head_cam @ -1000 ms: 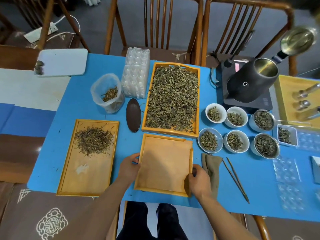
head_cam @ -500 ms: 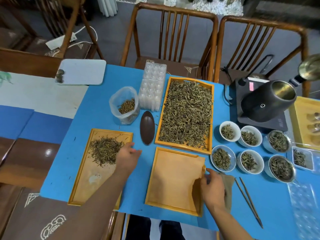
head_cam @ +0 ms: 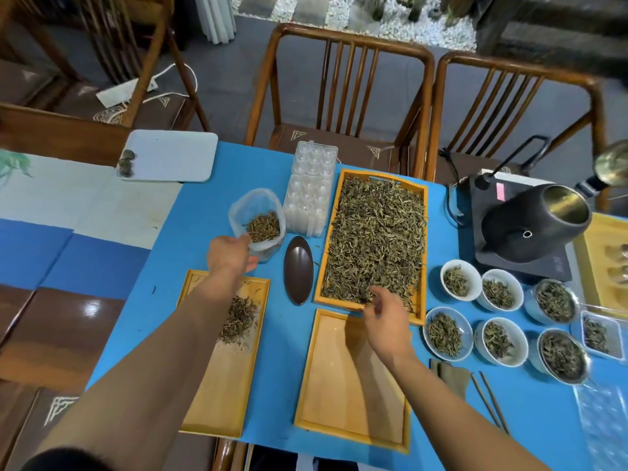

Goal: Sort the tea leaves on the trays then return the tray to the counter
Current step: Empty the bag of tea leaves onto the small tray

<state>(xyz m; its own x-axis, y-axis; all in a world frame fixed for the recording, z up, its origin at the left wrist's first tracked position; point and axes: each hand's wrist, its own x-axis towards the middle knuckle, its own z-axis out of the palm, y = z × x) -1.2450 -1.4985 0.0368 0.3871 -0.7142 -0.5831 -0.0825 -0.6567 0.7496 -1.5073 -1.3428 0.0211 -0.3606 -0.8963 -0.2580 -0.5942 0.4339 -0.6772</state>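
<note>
The large wooden tray (head_cam: pixel 373 239) at the middle of the blue worktop (head_cam: pixel 190 239) was heaped edge to edge with tea leaves (head_cam: pixel 377 232). The right hand (head_cam: pixel 384 317) hung over its near edge, fingers curled narrow and pinched into the leaves, though whether the grip actually held any could not be told. Just in front lay an empty wooden tray (head_cam: pixel 353 413), touching or nearly touching the full one. To its left a third tray (head_cam: pixel 221 396) carried a small pile of leaves (head_cam: pixel 241 317), partly hidden by the left forearm. The left hand (head_cam: pixel 229 254) reached to the clear plastic container (head_cam: pixel 256 219), its grip half open against the container's near wall; a small clump of golden-brown leaves lay inside. Six bowls (head_cam: pixel 475 314) to the right each held a portion of leaves, as did a small clear box (head_cam: pixel 598 334). The black kettle (head_cam: pixel 537 229) stood open. No writing was legible anywhere.
</note>
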